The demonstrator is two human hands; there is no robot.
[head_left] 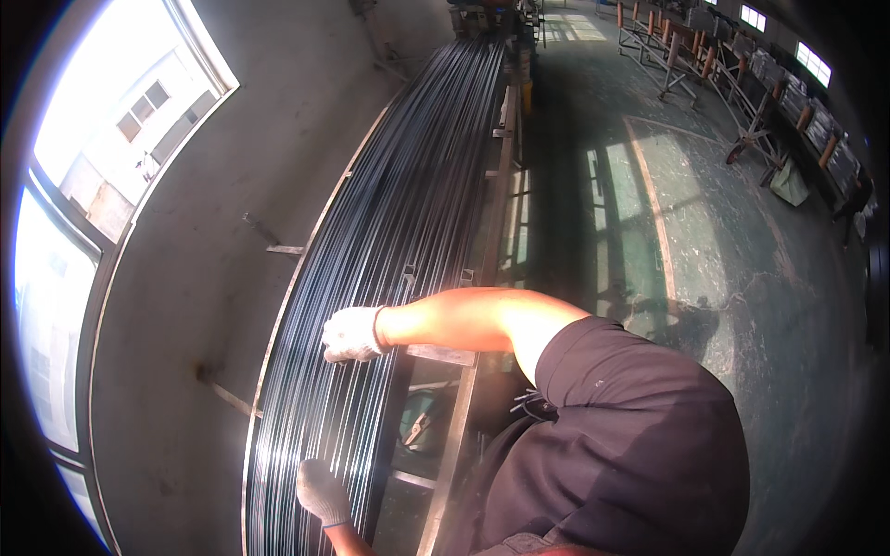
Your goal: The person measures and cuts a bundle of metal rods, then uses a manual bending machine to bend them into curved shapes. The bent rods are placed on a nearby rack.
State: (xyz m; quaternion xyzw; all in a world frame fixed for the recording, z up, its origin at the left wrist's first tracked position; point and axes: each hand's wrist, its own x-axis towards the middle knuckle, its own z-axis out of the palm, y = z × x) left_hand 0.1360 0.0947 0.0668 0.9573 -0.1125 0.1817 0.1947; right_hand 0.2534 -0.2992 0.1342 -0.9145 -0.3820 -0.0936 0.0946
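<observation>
Long, thin dark metal bars [389,204] lie side by side on a rack, running from near my body to the far end. My right hand [353,334], in a white knit glove, reaches across from the right and is closed on the bars about midway along the near half. Nearer to me, my left hand [323,491], gloved the same way, rests on the bars' left part. Its fingertips curve down out of sight, so its grip is hidden. Sunlight glints off the bars around both hands.
A metal rail [451,454] edges the rack's right side, with short square uprights [408,271] among the bars. A wall with windows [139,139] stands close on the left. Machinery [482,18] is at the far end. Racks with orange posts [674,48] line the green floor [603,120] at right.
</observation>
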